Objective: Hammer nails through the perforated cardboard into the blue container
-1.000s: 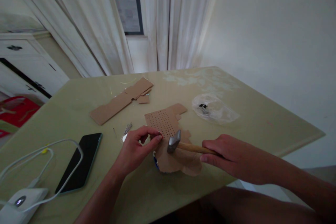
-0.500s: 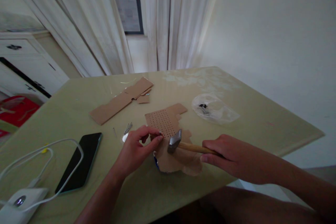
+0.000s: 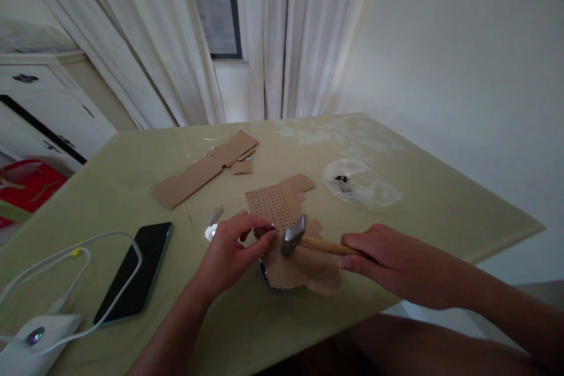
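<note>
My right hand (image 3: 383,261) grips the wooden handle of a small hammer (image 3: 294,235), whose metal head hovers just above a brown cardboard piece (image 3: 282,205) punched with rows of small holes. My left hand (image 3: 233,249) pinches something small, probably a nail, at the cardboard's near left edge, right beside the hammer head; the nail itself is too small to see. A few loose nails (image 3: 215,215) lie just left of my left hand.
A long cardboard strip (image 3: 202,167) lies farther back on the olive table (image 3: 110,188). A clear plastic bag (image 3: 359,183) sits to the right. A black phone (image 3: 134,270), a white cable (image 3: 66,249) and a white charger (image 3: 30,341) are at the left.
Almost nothing differs; both hands keep their grips and the hammer head stays beside my left fingertips, with only a slight shift of the view.
</note>
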Demonstrator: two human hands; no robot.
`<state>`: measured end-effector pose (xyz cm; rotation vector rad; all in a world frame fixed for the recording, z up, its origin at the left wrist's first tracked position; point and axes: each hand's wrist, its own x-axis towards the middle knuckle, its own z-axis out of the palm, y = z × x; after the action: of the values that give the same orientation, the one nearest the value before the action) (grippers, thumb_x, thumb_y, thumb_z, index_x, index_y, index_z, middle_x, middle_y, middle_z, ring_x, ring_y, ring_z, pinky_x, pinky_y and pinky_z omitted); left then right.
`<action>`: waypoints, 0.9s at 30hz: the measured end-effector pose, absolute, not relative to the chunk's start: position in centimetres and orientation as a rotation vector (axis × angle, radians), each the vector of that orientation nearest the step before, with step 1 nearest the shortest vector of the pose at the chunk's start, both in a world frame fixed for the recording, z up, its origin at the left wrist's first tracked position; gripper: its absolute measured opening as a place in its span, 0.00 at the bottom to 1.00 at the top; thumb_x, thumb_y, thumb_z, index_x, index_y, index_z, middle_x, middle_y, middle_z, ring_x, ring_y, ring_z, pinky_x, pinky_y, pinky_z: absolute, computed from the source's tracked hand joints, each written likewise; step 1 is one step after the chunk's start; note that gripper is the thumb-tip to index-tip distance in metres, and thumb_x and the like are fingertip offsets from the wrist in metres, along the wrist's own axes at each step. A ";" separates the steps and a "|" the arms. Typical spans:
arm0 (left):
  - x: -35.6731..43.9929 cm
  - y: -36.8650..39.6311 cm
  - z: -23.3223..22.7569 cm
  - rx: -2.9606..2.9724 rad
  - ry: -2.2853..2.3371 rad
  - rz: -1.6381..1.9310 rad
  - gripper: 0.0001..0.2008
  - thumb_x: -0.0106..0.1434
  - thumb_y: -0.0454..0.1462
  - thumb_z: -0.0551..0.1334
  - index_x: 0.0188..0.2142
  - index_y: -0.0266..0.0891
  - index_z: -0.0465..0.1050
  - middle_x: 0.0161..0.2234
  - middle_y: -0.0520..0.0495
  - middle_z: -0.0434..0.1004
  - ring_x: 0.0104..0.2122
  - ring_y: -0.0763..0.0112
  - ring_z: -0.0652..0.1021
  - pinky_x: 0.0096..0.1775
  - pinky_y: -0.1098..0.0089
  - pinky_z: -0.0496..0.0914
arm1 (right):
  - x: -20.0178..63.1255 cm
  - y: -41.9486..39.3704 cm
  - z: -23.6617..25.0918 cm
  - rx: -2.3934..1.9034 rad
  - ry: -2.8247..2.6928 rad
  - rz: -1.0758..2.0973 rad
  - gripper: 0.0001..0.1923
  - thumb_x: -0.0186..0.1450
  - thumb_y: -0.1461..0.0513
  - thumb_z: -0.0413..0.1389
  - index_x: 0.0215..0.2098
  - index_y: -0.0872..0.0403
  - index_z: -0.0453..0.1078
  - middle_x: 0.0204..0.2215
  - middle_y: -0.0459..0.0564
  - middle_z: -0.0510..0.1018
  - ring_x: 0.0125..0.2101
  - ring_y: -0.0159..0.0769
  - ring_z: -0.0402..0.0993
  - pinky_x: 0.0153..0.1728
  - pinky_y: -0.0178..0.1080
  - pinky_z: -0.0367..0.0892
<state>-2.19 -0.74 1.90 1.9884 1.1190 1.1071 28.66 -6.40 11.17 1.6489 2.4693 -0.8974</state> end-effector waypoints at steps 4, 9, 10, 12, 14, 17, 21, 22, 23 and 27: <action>-2.1 -0.9 2.2 1.996 1.098 1.127 0.04 0.66 0.40 0.71 0.37 0.46 0.87 0.30 0.48 0.85 0.29 0.67 0.79 0.30 0.70 0.69 | 28.1 -6.2 12.0 1.812 2.530 -0.883 0.30 0.80 0.39 0.43 0.34 0.50 0.70 0.31 0.51 0.77 0.37 0.45 0.76 0.39 0.44 0.65; -2.2 -0.9 1.9 2.032 1.100 1.122 0.03 0.67 0.40 0.71 0.38 0.47 0.87 0.31 0.50 0.86 0.27 0.69 0.77 0.28 0.71 0.65 | 26.8 -5.6 12.9 1.831 2.619 -0.635 0.28 0.80 0.42 0.43 0.32 0.49 0.68 0.27 0.49 0.74 0.32 0.43 0.74 0.35 0.43 0.62; -2.2 -0.9 1.8 2.034 1.108 1.117 0.04 0.67 0.41 0.71 0.38 0.47 0.87 0.30 0.50 0.85 0.27 0.69 0.77 0.27 0.70 0.64 | 26.5 -5.6 13.2 1.816 2.625 -0.608 0.28 0.80 0.42 0.44 0.31 0.49 0.67 0.26 0.48 0.74 0.31 0.42 0.73 0.34 0.43 0.61; -2.2 -0.8 1.7 2.034 1.123 1.112 0.04 0.67 0.41 0.71 0.37 0.47 0.87 0.30 0.49 0.85 0.27 0.68 0.77 0.27 0.70 0.65 | 26.1 -5.8 13.7 1.813 2.643 -0.590 0.28 0.80 0.42 0.44 0.31 0.49 0.67 0.26 0.49 0.74 0.30 0.42 0.73 0.33 0.43 0.60; -2.2 -0.8 1.6 2.029 1.124 1.129 0.04 0.67 0.41 0.71 0.38 0.47 0.87 0.31 0.49 0.86 0.28 0.68 0.78 0.29 0.69 0.66 | 25.9 -6.1 14.2 1.842 2.668 -0.590 0.29 0.80 0.41 0.43 0.32 0.48 0.68 0.27 0.49 0.76 0.31 0.42 0.74 0.34 0.43 0.61; -2.1 -0.7 1.7 2.034 1.107 1.136 0.04 0.67 0.41 0.71 0.38 0.46 0.86 0.32 0.49 0.86 0.29 0.68 0.78 0.30 0.69 0.66 | 25.9 -6.5 14.3 1.845 2.665 -0.582 0.29 0.80 0.40 0.42 0.33 0.48 0.69 0.28 0.50 0.77 0.33 0.44 0.74 0.35 0.44 0.62; -2.2 -0.7 1.8 2.050 1.090 1.105 0.04 0.68 0.39 0.70 0.36 0.46 0.85 0.30 0.51 0.84 0.28 0.69 0.77 0.29 0.70 0.65 | 26.1 -6.4 13.6 1.737 2.635 -0.546 0.28 0.81 0.43 0.42 0.34 0.49 0.69 0.28 0.50 0.77 0.32 0.44 0.74 0.36 0.45 0.62; -2.2 -0.7 1.8 2.049 1.090 1.107 0.03 0.67 0.39 0.70 0.36 0.46 0.85 0.30 0.51 0.84 0.28 0.70 0.77 0.29 0.70 0.65 | 26.1 -6.4 13.5 1.739 2.633 -0.531 0.28 0.82 0.43 0.42 0.33 0.49 0.69 0.27 0.50 0.76 0.31 0.44 0.74 0.35 0.45 0.61; -2.2 -0.7 1.7 2.046 1.093 1.111 0.03 0.67 0.39 0.71 0.37 0.46 0.86 0.30 0.51 0.85 0.27 0.70 0.77 0.29 0.70 0.64 | 26.1 -6.3 13.5 1.756 2.633 -0.517 0.28 0.81 0.43 0.41 0.33 0.49 0.68 0.27 0.50 0.76 0.31 0.43 0.73 0.34 0.45 0.61; -2.4 -0.6 1.4 2.037 1.093 1.118 0.03 0.67 0.40 0.71 0.38 0.46 0.86 0.31 0.50 0.86 0.28 0.69 0.78 0.28 0.70 0.65 | 25.9 -6.4 14.2 1.867 2.658 -0.504 0.29 0.80 0.40 0.41 0.33 0.47 0.68 0.27 0.50 0.75 0.32 0.45 0.74 0.34 0.45 0.61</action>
<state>-2.36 -0.62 1.43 2.0368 1.0926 1.1183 25.95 -6.37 14.20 1.8669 2.6583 -0.5044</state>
